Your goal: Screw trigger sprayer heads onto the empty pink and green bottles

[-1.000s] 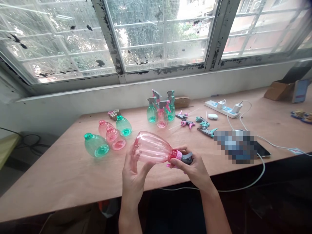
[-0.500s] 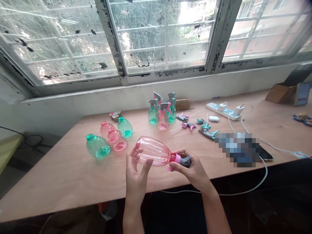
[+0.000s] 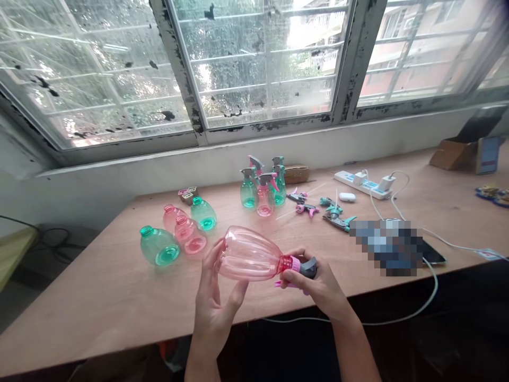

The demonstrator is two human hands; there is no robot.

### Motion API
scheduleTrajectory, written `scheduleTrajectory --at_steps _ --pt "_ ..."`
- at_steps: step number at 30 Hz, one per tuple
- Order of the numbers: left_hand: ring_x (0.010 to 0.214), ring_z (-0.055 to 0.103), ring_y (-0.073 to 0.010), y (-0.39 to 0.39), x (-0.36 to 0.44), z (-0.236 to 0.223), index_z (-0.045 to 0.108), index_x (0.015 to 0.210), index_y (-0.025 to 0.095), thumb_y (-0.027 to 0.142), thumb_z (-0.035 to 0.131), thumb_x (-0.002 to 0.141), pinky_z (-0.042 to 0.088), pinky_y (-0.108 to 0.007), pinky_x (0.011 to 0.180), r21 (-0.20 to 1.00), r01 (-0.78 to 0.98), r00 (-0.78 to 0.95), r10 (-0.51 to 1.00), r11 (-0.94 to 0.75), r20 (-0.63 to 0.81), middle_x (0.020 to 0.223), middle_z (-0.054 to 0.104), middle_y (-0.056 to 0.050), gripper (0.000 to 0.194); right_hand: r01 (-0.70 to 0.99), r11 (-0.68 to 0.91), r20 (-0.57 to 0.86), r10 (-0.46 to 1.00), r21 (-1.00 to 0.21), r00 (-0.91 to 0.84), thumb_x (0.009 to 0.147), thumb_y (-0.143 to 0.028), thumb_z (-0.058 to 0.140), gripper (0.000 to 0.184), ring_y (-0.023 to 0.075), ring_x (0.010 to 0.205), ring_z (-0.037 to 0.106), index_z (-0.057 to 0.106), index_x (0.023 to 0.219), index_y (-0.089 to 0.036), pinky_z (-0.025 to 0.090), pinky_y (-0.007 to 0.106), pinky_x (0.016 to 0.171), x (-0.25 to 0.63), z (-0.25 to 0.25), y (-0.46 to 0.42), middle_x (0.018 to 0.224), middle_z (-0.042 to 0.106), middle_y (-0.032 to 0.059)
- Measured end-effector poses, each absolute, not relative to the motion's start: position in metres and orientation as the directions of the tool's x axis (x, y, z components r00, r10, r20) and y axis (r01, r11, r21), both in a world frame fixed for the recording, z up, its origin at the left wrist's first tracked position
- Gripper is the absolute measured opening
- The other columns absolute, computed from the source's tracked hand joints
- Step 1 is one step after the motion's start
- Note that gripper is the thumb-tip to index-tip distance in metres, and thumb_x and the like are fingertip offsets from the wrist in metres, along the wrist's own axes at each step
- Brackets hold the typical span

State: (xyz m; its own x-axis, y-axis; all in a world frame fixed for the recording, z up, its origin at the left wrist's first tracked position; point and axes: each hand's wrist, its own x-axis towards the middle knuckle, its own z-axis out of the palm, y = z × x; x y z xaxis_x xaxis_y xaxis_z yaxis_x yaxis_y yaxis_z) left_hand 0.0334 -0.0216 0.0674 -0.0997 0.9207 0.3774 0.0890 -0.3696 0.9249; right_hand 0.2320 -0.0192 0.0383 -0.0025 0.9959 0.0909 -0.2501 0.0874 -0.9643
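Observation:
A clear pink spray bottle lies sideways in the air above the table's front part, its base to the left. My left hand cups the base end, thumb below and fingers behind. At the other end my right hand grips the grey and pink spray head around its pink collar, with some of those fingers hidden behind it. Left of the hands stand open-necked bottles without heads: a green bottle, a pink bottle and others close by.
Several assembled spray bottles stand near the wall. Loose spray heads lie to their right. Farther right are a white power strip, an earbud case, a blurred-out device, cables and a cardboard box.
The right hand has turned slightly at the spray head, and the pink trigger shows more below it. My left hand's thumb has slid lower on the bottle. The view has shifted a little.

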Motion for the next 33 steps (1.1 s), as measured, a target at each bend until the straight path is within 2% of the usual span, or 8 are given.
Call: scheduleTrajectory --at_steps 3,9,15,18,22,26,30,33 --pt "0.145 0.039 -0.0298 -0.026 0.029 0.068 0.051 0.139 0.038 0.032 0.077 0.080 0.024 -0.047 0.123 0.925 0.115 -0.084 0.924 -0.362 0.372 0.150 0.051 -0.002 0.064 -0.259 0.064 0.073 0.997 -0.964 -0.028 0.074 -0.047 0.085 0.035 0.0260 0.064 0.077 0.067 0.092 -0.022 0.058 0.028 0.051 0.234 0.038 -0.020 0.064 0.076 0.0010" --pt "0.146 0.037 -0.0315 -0.020 0.028 0.066 0.051 0.138 0.035 0.044 0.077 0.080 0.025 -0.048 0.123 0.924 0.064 -0.089 0.920 -0.378 0.382 0.155 0.045 -0.005 0.064 -0.309 0.111 0.144 0.986 -0.944 -0.085 0.075 -0.034 0.087 0.030 0.0189 0.067 0.074 0.067 0.093 -0.021 0.060 0.029 0.065 0.233 0.036 -0.019 0.076 0.076 -0.0007" --pt "0.143 0.042 -0.0295 -0.010 0.025 0.060 0.059 0.131 0.037 0.026 0.084 0.075 0.029 -0.048 0.122 0.898 0.081 -0.159 0.884 -0.432 0.440 0.150 0.051 -0.002 0.062 -0.361 0.102 0.129 0.990 -0.927 -0.051 0.074 -0.034 0.088 0.031 0.0189 0.064 0.075 0.065 0.091 -0.022 0.061 0.030 0.064 0.226 0.038 -0.018 0.074 0.075 -0.0020" --pt "0.138 0.049 -0.0293 -0.013 0.020 0.058 0.057 0.134 0.036 0.024 0.083 0.075 0.031 -0.049 0.121 0.921 0.010 -0.122 0.914 -0.389 0.387 0.144 0.059 -0.003 0.065 -0.377 0.091 0.116 0.992 -0.922 -0.043 0.074 -0.036 0.087 0.032 0.0207 0.063 0.076 0.065 0.092 -0.022 0.062 0.031 0.062 0.224 0.037 -0.017 0.072 0.075 -0.0017" --pt "0.142 0.043 -0.0305 -0.016 0.019 0.059 0.052 0.137 0.033 0.033 0.083 0.076 0.028 -0.049 0.122 0.949 -0.034 -0.069 0.948 -0.315 0.312 0.147 0.056 -0.007 0.068 -0.274 0.166 0.173 0.985 -0.947 -0.001 0.073 -0.033 0.088 0.031 0.0178 0.066 0.074 0.068 0.094 -0.021 0.057 0.027 0.061 0.224 0.035 -0.016 0.079 0.076 -0.0003" --pt "0.140 0.046 -0.0330 -0.013 0.028 0.062 0.053 0.132 0.029 0.041 0.084 0.074 0.032 -0.053 0.118 0.968 -0.068 -0.171 0.959 -0.240 0.226 0.143 0.058 -0.009 0.067 -0.245 0.176 0.186 0.982 -0.953 -0.018 0.073 -0.032 0.088 0.032 0.0176 0.068 0.073 0.068 0.096 -0.021 0.056 0.026 0.061 0.224 0.035 -0.016 0.081 0.076 0.0001" --pt "0.145 0.039 -0.0302 -0.012 0.029 0.063 0.056 0.133 0.033 0.034 0.084 0.074 0.026 -0.048 0.122 0.946 0.029 -0.164 0.932 -0.324 0.324 0.153 0.049 -0.004 0.065 -0.280 0.137 0.143 0.990 -0.950 -0.001 0.075 -0.034 0.086 0.031 0.0192 0.066 0.075 0.066 0.094 -0.021 0.059 0.028 0.063 0.224 0.037 -0.017 0.077 0.076 -0.0001" --pt "0.142 0.043 -0.0283 -0.013 0.020 0.060 0.054 0.137 0.037 0.031 0.080 0.079 0.026 -0.046 0.122 0.931 0.117 -0.080 0.931 -0.346 0.356 0.151 0.051 -0.002 0.064 -0.296 0.125 0.129 0.992 -0.947 0.007 0.076 -0.035 0.085 0.029 0.0190 0.063 0.074 0.065 0.094 -0.021 0.060 0.029 0.063 0.226 0.037 -0.017 0.073 0.075 -0.0009"
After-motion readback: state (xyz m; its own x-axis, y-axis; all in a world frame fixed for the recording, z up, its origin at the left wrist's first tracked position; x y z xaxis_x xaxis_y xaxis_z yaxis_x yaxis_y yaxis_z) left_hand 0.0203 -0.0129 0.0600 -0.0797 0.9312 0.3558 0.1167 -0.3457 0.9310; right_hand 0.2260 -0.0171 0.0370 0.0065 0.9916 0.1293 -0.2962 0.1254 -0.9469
